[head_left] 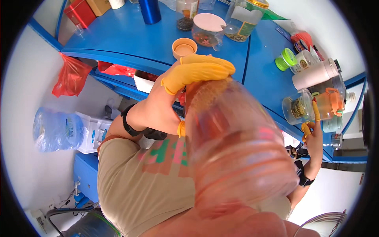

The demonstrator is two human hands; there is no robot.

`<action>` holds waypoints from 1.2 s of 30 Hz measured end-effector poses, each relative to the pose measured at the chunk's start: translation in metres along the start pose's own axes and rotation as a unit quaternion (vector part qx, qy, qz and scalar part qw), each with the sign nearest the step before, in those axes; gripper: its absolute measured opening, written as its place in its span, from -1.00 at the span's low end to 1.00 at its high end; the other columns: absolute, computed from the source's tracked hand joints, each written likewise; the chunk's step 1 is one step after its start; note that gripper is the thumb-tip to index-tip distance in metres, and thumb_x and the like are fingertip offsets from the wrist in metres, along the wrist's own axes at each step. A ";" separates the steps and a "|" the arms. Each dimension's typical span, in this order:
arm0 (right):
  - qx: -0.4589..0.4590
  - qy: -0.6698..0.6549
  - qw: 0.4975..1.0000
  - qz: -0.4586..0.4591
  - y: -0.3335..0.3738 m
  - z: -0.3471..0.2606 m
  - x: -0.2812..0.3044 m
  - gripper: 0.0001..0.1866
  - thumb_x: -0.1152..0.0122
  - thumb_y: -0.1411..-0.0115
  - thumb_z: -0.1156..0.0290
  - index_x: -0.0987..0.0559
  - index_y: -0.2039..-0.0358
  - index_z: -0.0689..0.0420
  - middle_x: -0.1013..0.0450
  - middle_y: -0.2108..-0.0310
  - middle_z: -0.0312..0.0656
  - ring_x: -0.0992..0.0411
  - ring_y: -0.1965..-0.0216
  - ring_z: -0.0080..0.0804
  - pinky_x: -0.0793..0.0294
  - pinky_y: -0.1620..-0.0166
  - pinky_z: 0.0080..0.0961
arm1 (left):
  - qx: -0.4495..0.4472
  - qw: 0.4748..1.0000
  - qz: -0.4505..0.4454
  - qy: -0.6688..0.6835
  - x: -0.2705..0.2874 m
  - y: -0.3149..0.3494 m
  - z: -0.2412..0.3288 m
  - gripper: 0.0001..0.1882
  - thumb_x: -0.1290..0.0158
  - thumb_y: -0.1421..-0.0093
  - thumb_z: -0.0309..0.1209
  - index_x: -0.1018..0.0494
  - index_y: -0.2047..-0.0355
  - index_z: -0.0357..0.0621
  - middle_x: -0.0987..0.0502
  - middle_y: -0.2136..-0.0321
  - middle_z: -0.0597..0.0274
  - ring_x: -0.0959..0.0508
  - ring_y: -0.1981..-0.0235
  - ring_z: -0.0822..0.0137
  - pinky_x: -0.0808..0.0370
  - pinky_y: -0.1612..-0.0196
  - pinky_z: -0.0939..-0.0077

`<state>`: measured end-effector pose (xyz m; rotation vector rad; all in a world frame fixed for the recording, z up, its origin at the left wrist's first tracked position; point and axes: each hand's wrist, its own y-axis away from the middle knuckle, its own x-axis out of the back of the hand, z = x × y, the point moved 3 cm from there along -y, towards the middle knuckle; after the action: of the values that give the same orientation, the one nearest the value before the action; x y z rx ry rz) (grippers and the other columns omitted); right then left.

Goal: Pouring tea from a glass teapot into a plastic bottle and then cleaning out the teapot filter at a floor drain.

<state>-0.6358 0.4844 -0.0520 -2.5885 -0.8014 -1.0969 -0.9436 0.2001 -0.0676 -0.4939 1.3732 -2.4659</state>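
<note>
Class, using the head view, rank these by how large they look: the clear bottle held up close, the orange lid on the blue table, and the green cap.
1. clear bottle, largest, though nearness to the camera inflates it
2. orange lid
3. green cap, only slightly smaller looking than the lid

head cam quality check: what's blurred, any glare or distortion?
Head view: the clear plastic bottle tipped close to the lens is badly smeared, its ribs soft, and it blocks the centre. The left hand gripping it is fairly sharp, as is the right hand at the glass teapot. Fisheye bends the blue table edges, with a black vignette at the rim. Light is even; the right wall is washed out.
</note>
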 end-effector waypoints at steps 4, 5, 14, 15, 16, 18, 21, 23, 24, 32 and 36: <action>0.026 0.035 0.999 0.001 -0.010 0.009 0.002 -0.26 -0.02 -0.17 0.65 -0.10 -0.30 -0.24 -0.35 0.46 -0.32 -0.19 0.61 -0.69 -0.19 0.61 -0.74 | -0.047 0.992 0.013 -0.115 0.000 -0.009 0.005 -0.26 -0.34 0.20 -0.32 -0.34 -0.03 -0.25 -0.41 -0.01 0.01 -0.36 -0.07 0.08 -0.23 -0.14 0.18; 0.026 0.049 0.998 -0.004 -0.013 0.012 0.002 -0.29 -0.05 -0.17 0.63 -0.13 -0.29 -0.17 -0.41 0.42 -0.26 -0.25 0.58 -0.65 -0.26 0.58 -0.70 | -0.056 0.992 0.024 -0.113 0.002 -0.011 0.007 -0.27 -0.34 0.20 -0.33 -0.35 -0.02 -0.25 -0.41 -0.01 0.00 -0.36 -0.06 0.07 -0.23 -0.13 0.18; 0.047 0.043 0.997 0.038 -0.030 0.035 -0.004 -0.26 0.02 -0.16 0.71 -0.13 -0.29 -0.21 -0.40 0.37 -0.22 -0.22 0.56 -0.62 -0.21 0.60 -0.68 | -0.161 0.968 0.011 -0.192 0.001 -0.046 0.022 -0.40 -0.32 0.14 -0.33 -0.42 0.06 -0.27 -0.43 0.04 -0.07 -0.43 0.00 0.01 -0.18 -0.18 0.10; 0.054 0.039 0.997 0.034 -0.033 0.036 -0.006 -0.26 0.02 -0.16 0.71 -0.13 -0.29 -0.21 -0.40 0.37 -0.22 -0.22 0.56 -0.62 -0.21 0.60 -0.68 | -0.161 0.966 0.010 -0.200 0.008 -0.046 0.017 -0.40 -0.32 0.14 -0.33 -0.42 0.06 -0.27 -0.43 0.04 -0.07 -0.43 0.00 0.01 -0.18 -0.18 0.10; 0.068 0.035 0.996 0.039 -0.035 0.036 -0.008 -0.26 0.04 -0.16 0.72 -0.13 -0.29 -0.20 -0.39 0.38 -0.22 -0.21 0.56 -0.62 -0.20 0.60 -0.68 | -0.195 0.949 -0.009 -0.246 0.015 -0.044 0.011 -0.40 -0.31 0.13 -0.32 -0.42 0.06 -0.27 -0.44 0.05 -0.07 -0.44 0.00 0.01 -0.16 -0.20 0.10; 0.076 0.032 0.995 0.051 -0.034 0.037 -0.006 -0.26 0.05 -0.16 0.73 -0.13 -0.29 -0.20 -0.38 0.40 -0.23 -0.20 0.56 -0.62 -0.19 0.60 -0.68 | -0.231 0.931 -0.028 -0.283 0.010 -0.052 0.024 -0.40 -0.31 0.13 -0.30 -0.42 0.06 -0.27 -0.45 0.06 -0.06 -0.44 -0.01 0.01 -0.13 -0.21 0.09; 0.096 0.050 0.993 0.056 -0.028 0.030 -0.006 -0.24 0.06 -0.15 0.75 -0.12 -0.30 -0.21 -0.38 0.40 -0.23 -0.19 0.57 -0.60 -0.20 0.58 -0.68 | -0.055 0.942 -0.046 -0.328 -0.001 -0.063 0.048 -0.42 -0.29 0.12 -0.29 -0.43 0.08 -0.27 -0.47 0.09 -0.06 -0.43 -0.02 0.02 -0.09 -0.24 0.09; 0.099 0.056 0.992 0.049 -0.026 0.023 -0.007 -0.22 0.07 -0.14 0.76 -0.12 -0.30 -0.23 -0.39 0.39 -0.22 -0.18 0.57 -0.59 -0.20 0.58 -0.67 | -0.174 0.935 -0.018 -0.308 0.004 -0.063 0.041 -0.41 -0.31 0.15 -0.29 -0.44 0.09 -0.26 -0.47 0.09 -0.06 -0.44 -0.01 0.03 -0.09 -0.24 0.09; 0.106 0.055 0.992 0.048 -0.028 0.026 -0.007 -0.22 0.07 -0.14 0.76 -0.12 -0.30 -0.23 -0.39 0.39 -0.22 -0.18 0.57 -0.59 -0.20 0.58 -0.67 | -0.175 0.933 -0.016 -0.314 0.013 -0.064 0.032 -0.41 -0.31 0.15 -0.29 -0.44 0.09 -0.26 -0.47 0.09 -0.06 -0.44 -0.01 0.03 -0.09 -0.24 0.09; 0.075 0.056 0.994 0.062 -0.020 0.010 -0.011 -0.20 0.07 -0.13 0.77 -0.09 -0.31 -0.25 -0.35 0.45 -0.21 -0.15 0.57 -0.53 -0.21 0.54 -0.63 | 0.305 0.910 0.191 0.206 0.010 -0.062 0.044 -0.21 -0.12 -0.15 -0.15 -0.02 -0.27 -0.16 -0.23 -0.18 -0.03 -0.33 -0.15 0.19 -0.25 -0.21 0.40; 0.098 0.082 0.990 0.055 -0.021 0.013 -0.008 -0.19 0.06 -0.12 0.77 -0.09 -0.31 -0.25 -0.33 0.48 -0.19 -0.15 0.57 -0.50 -0.22 0.51 -0.60 | 0.019 0.989 0.085 -0.122 0.012 -0.075 0.054 -0.31 -0.27 0.09 -0.23 -0.29 -0.05 -0.20 -0.38 -0.04 -0.02 -0.39 -0.08 0.13 -0.18 -0.22 0.20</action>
<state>-0.6446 0.5038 -0.0674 -2.3177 -0.6818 -1.1193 -0.9367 0.1924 0.0255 -0.6190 1.2144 -2.2087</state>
